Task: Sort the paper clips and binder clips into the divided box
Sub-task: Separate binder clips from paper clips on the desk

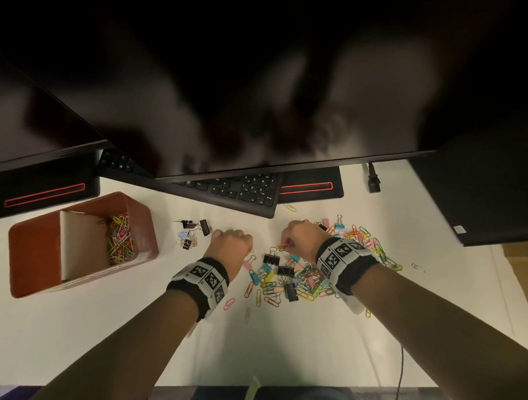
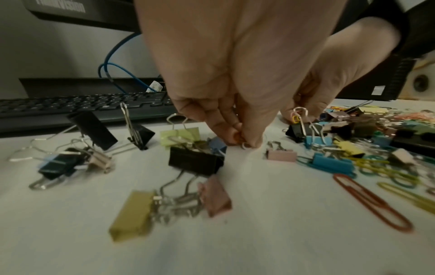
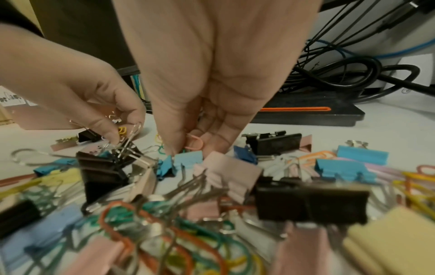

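Two hands low over white worktop (image 1: 281,350). Left hand (image 1: 229,246) curled, fingers (image 2: 231,128) pinching small clip, kind unclear. Right hand (image 1: 303,240) pinching orange paper clip (image 1: 282,246). Mixed clip pile (image 1: 302,279) near right; divided box (image 1: 30,251) far left, paper clips (image 1: 119,239) in right compartment.

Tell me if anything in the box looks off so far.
Only one side of the box is used: paper clips fill the far-right compartment, the other is bare. A few binder clips sit on the desk beside it instead.
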### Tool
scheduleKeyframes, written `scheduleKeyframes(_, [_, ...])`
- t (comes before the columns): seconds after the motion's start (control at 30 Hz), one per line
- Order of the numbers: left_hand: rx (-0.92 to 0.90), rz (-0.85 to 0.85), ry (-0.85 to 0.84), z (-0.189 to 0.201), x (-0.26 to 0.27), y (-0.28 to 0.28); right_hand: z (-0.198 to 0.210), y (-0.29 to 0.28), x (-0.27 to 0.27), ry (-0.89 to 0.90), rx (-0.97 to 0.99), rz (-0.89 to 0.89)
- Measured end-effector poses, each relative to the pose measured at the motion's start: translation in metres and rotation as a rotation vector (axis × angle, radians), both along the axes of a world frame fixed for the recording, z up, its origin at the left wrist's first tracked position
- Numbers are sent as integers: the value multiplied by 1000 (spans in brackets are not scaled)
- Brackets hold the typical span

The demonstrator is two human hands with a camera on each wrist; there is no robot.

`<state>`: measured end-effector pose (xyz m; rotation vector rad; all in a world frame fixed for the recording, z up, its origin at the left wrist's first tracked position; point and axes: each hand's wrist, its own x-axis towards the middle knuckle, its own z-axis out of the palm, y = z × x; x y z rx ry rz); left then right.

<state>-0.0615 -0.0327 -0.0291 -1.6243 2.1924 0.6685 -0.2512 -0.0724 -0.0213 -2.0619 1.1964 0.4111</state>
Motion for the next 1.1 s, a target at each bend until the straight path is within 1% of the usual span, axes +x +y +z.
scheduleKeyframes(0.03, [-10,-3,11,0,0,6,0,1,0,3,-9,3])
scheduleKeyframes(0.1, [-32,31,102,1,2,21,-1,3,1,12,-30,12])
scheduleKeyframes(0.2, [-91,146,295,2,12,49,-3,7,0,13,-39,13])
scheduleKeyframes(0.27, [-111,224,358,2,22,60,-5,10,-1,-4,-48,6])
scheduleKeyframes(0.33, [-106,284,357,0,31,67,-6,11,-4,-29,-79,-37])
scheduleKeyframes(0.47, [-112,377,297,-1,41,66,-3,3,-13,-39,-203,-220])
scheduleKeyframes(0.53, [-93,357,251,0,40,60,-3,-4,-15,13,-244,-233])
scheduleKeyframes(0.6, [-54,308,170,1,38,53,-3,-8,-13,68,-249,-219])
scheduleKeyframes(0.73, [1,316,97,-2,36,44,-8,-8,-9,112,-245,-192])
scheduleKeyframes(0.8, [2,312,142,-2,37,42,-8,-2,-8,99,-276,-136])
scheduleKeyframes(0.83, [-6,315,197,-2,38,43,-9,2,-8,86,-287,-107])
scheduleKeyframes(0.9, [-29,354,308,-1,43,44,-8,9,-7,59,-278,-82])
scheduleKeyframes(0.93, [-31,388,337,1,46,44,-7,11,-6,41,-265,-91])
scheduleKeyframes(1.0, [-24,442,352,5,50,42,-3,10,-5,-3,-227,-131])
scheduleKeyframes(1.1, [-22,433,347,9,50,37,1,7,1,-20,-176,-163])
